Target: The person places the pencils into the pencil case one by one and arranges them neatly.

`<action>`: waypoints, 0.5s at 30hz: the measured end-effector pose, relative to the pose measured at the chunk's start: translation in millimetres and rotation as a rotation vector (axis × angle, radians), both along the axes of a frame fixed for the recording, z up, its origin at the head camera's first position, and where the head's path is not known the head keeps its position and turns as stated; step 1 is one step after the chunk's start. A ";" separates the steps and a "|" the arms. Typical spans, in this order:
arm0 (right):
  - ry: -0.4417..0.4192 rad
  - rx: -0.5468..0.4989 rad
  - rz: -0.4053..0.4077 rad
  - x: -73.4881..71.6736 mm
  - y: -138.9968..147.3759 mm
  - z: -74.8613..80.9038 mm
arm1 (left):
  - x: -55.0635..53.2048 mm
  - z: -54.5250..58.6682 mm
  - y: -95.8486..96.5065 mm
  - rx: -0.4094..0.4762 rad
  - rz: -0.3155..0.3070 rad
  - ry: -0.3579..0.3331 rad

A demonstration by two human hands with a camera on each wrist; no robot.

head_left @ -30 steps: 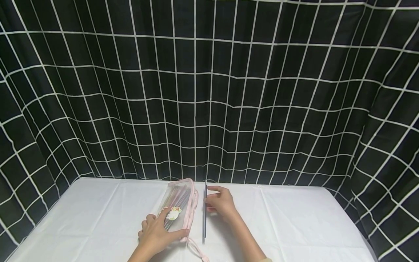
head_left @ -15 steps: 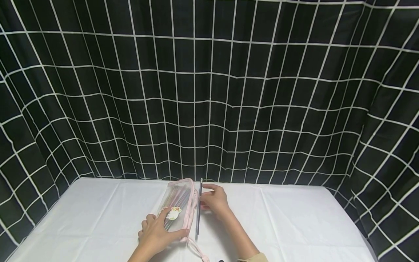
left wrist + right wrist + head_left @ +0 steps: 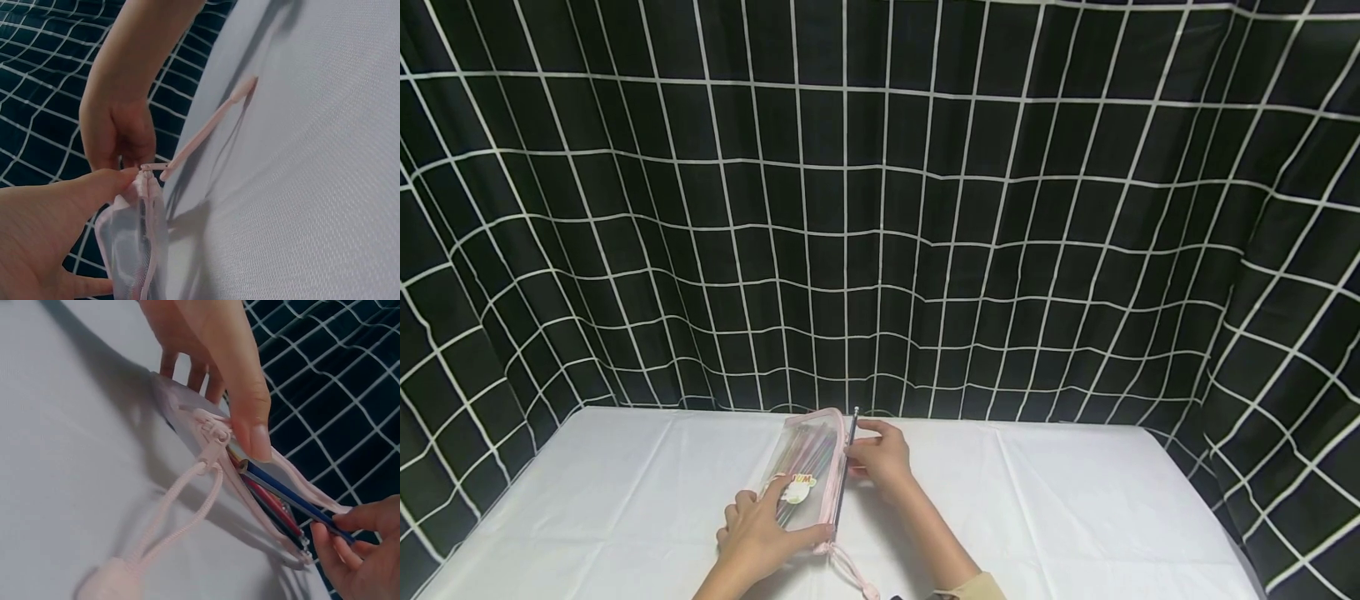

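Observation:
A clear pencil case [image 3: 833,479] with pink zipper edging and a cartoon label stands tilted on the table, its zipper undone. My left hand [image 3: 756,533] grips its near end, with the thumb on the pink edge. My right hand [image 3: 882,462] pinches a dark blue pencil [image 3: 287,495] near its far end, which has a small shiny top. The pencil lies along the case's opening, its near end close to my left thumb. Inside the case are several other pencils [image 3: 280,512], one of them red. How deep the held pencil sits in the opening I cannot tell.
A pink cord [image 3: 178,494] with a soft pink end hangs from the zipper pull onto the white tablecloth [image 3: 1075,508]. Behind the table hangs a black curtain [image 3: 925,250] with a white grid. A beige sleeve [image 3: 981,587] shows at my right wrist.
My right hand has moved left with the pencil, from beside the case to its opening. The pencil now leans along the pink edge. My left hand and the case have stayed put.

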State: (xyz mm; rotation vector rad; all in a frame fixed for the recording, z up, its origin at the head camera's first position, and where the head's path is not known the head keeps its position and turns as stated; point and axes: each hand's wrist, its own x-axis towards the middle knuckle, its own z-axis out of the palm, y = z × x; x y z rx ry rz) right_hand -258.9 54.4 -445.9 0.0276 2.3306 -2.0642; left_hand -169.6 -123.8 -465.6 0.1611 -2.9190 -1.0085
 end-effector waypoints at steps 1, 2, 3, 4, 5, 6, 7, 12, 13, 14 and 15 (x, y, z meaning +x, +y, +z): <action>-0.003 -0.005 -0.005 -0.2 -0.8 -0.9 | -0.1 -0.2 -0.1 0.000 0.000 0.001; -0.005 -0.012 -0.008 -0.2 -1.5 -2.0 | -0.1 -0.3 -0.2 0.000 0.000 0.002; -0.007 -0.017 -0.013 -0.1 -2.3 -2.7 | -0.1 -0.3 -0.3 0.000 0.000 0.004; -0.005 -0.022 -0.017 0.1 -3.3 -3.7 | -0.1 -0.4 -0.2 0.000 0.000 0.006; -0.007 -0.028 -0.020 0.5 -4.2 -4.6 | 0.0 -0.3 -0.3 0.000 0.001 0.008; -0.010 -0.034 -0.023 0.8 -5.2 -5.6 | 0.1 -0.3 -0.2 0.000 0.001 0.008; -0.011 -0.037 -0.025 1.3 -6.2 -6.6 | 0.3 -0.2 -0.2 0.001 0.001 0.009; -0.032 -0.047 -0.018 5.5 -11.7 -10.1 | 0.6 0.0 -0.2 0.007 0.002 0.008; -0.036 -0.046 -0.014 6.4 -12.9 -10.7 | 0.6 0.1 -0.3 0.008 0.001 0.008; -0.040 -0.048 -0.010 7.2 -13.9 -11.2 | 0.7 0.3 -0.3 0.011 0.001 0.008; -0.044 -0.049 -0.007 7.9 -15.0 -11.7 | 0.7 0.4 -0.4 0.013 0.001 0.008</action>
